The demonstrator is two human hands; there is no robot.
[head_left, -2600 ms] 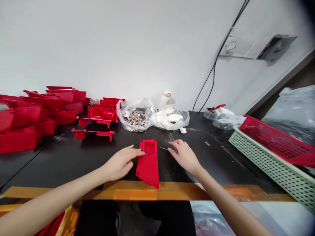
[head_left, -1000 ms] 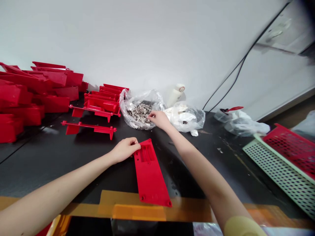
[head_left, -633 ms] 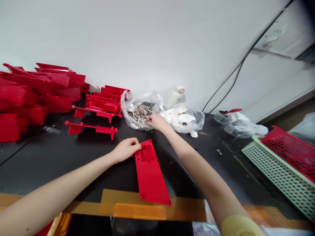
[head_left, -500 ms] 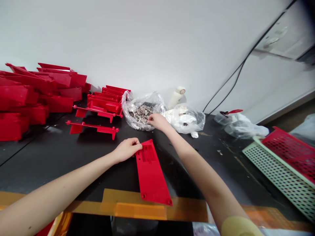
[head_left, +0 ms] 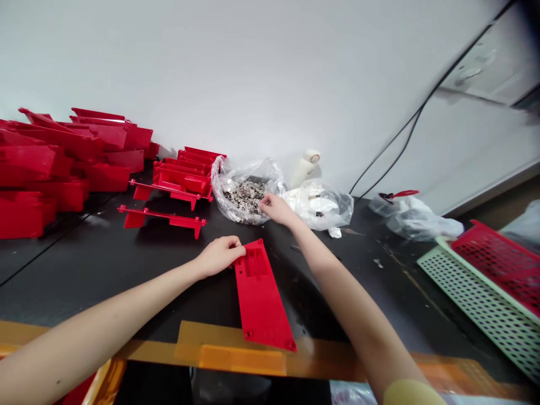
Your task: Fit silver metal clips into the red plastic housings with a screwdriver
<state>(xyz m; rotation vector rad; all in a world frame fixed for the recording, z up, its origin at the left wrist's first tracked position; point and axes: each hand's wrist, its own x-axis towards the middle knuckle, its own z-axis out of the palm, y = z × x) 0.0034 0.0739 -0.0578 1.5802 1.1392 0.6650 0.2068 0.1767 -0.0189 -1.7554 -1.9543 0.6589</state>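
Observation:
A flat red plastic panel (head_left: 265,304) lies on the black table in front of me, its near end over the taped edge. My left hand (head_left: 221,255) is closed on the panel's far left corner, thumb and fingers pinching it. Farther off, my right hand (head_left: 276,208) is at the near right rim of a clear plastic bag (head_left: 225,205) of small metal parts (head_left: 247,195). Its fingertips are pinched together over the parts; whatever is between them is too small to make out.
Red panels are piled (head_left: 84,149) at the left, with more standing in a row (head_left: 181,180) beside the bag. Right of it are a second plastic bag (head_left: 337,208) and a white bottle (head_left: 306,167). Green (head_left: 481,292) and red baskets (head_left: 498,259) stand at far right. Black cables hang along the wall.
The whole view has shifted slightly. My right hand stays at the bag's rim with its fingers pinched, and my left hand keeps its hold on the red panel.

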